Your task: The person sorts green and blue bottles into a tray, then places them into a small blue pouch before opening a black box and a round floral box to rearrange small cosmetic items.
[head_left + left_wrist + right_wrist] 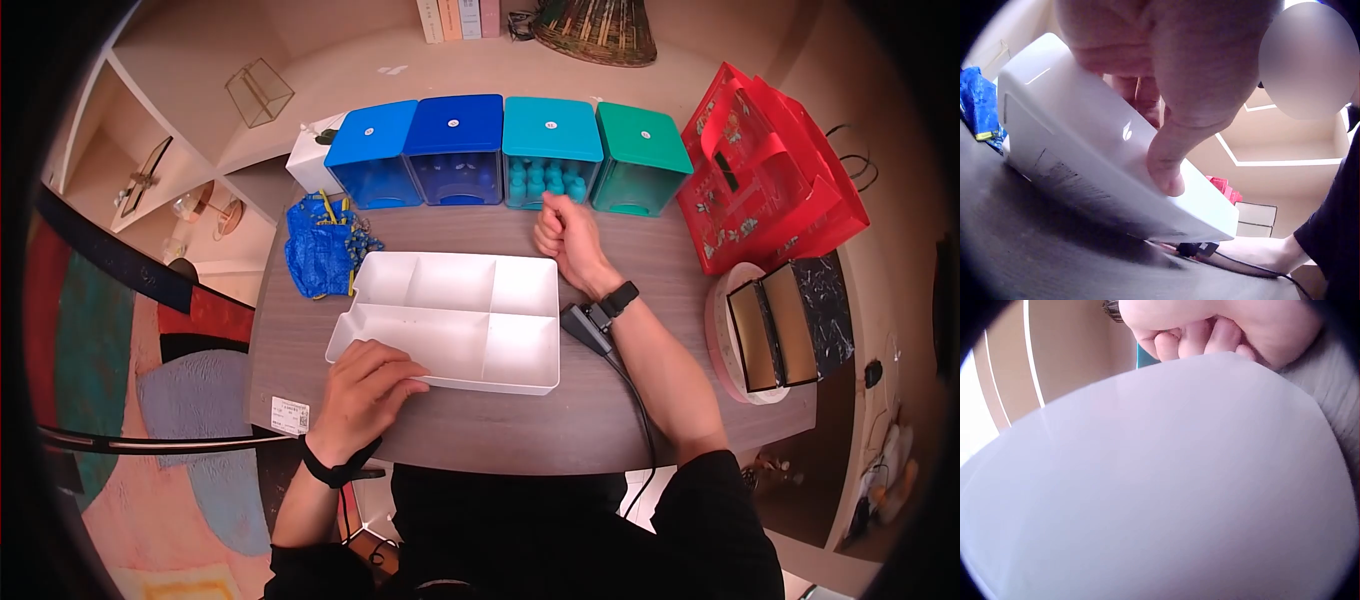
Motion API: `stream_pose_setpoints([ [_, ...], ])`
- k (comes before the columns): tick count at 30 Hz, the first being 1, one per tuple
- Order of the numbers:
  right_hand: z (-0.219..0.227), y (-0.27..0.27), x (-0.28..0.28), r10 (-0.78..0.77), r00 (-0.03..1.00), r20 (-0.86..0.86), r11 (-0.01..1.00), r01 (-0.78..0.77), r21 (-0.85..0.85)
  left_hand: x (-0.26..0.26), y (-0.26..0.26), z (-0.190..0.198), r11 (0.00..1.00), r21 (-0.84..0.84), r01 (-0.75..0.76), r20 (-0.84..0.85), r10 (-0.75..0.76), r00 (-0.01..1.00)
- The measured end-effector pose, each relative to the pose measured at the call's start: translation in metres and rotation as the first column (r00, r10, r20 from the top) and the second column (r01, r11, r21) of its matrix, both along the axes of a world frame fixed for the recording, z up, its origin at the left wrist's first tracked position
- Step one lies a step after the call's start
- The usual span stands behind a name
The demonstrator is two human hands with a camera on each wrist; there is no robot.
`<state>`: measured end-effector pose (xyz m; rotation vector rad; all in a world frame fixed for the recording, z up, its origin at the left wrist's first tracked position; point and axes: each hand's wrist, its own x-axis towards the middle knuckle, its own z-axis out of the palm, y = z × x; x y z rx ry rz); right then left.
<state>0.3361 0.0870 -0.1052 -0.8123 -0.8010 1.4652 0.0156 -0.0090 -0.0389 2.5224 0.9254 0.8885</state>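
A white divided tray (425,340) with several compartments lies on the table. My left hand (370,385) grips its near wall, the thumb (1169,172) pressing the outer side and the other fingers over the rim. In the left wrist view the tray (1085,137) looks tilted. Beyond its right end, my right hand (568,240) is curled into a fist, in front of a teal box (552,140) of teal pieces. No object shows in that fist. The tray's white side (1166,475) fills most of the right wrist view, below the curled fingers (1194,340).
Light blue (372,150), dark blue (455,150) and green (643,155) boxes stand along the back. A blue bag (318,250) lies left of the tray. On the right are a red gift bag (770,170) and an open black box (805,320). A cable (640,400) trails from the right wrist.
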Motion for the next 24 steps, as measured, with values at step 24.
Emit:
stream_pose_setpoints([
  [24,0.031,-0.047,0.081,-0.045,0.362,0.931,0.999,-0.008,0.051,0.021,0.052,0.038,0.902,-0.343,0.261,-0.028,-0.288,0.957],
])
